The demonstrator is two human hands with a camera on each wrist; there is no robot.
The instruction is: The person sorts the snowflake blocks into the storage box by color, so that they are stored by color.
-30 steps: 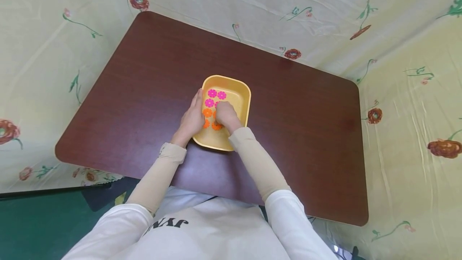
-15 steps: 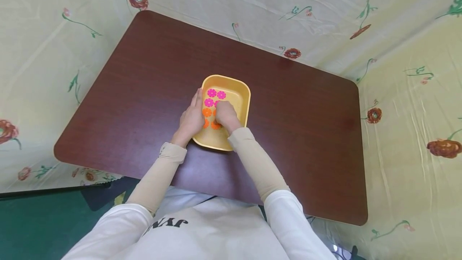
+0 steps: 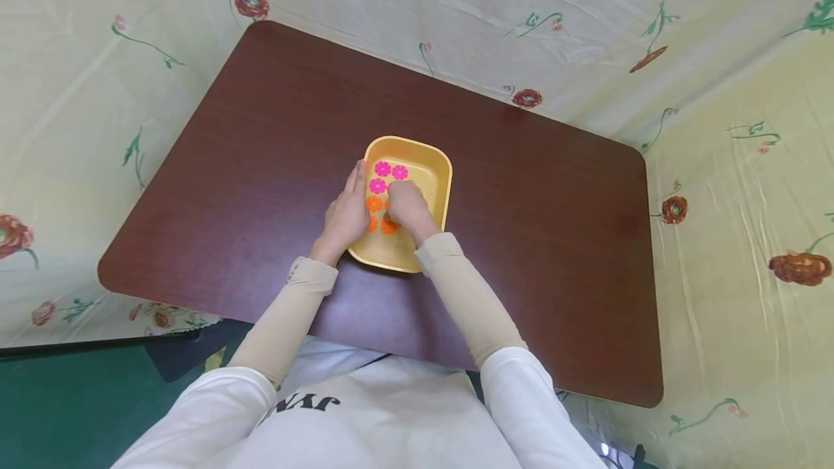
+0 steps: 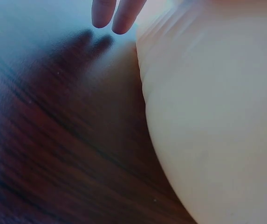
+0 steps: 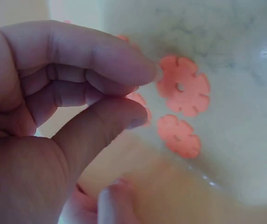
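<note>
Pinching was the step I judged to be in hand: my right hand [image 3: 405, 210] sat inside the yellow tray [image 3: 438, 172], near the middle of the dark wooden table [image 3: 554, 223], with thumb and forefinger curled together over an orange flower-shaped disc [image 5: 140, 105]. The right wrist view showed the fingertips [image 5: 138, 72] closing on the disc's edge, though I could not tell whether it had left the tray floor. Two more orange discs [image 5: 183, 85] lay flat just right of the pinch, and pink flower discs [image 3: 382, 168] lay at the tray's far end. My left hand [image 3: 347, 214] rested with straight fingers against the tray's left wall, steadying it and gripping nothing; the left wrist view showed two fingertips [image 4: 110, 14] beside that wall. Next, I judged, the move called for a firm pinch and a clean lift clear of the neighbouring discs, with the tray kept braced.
</note>
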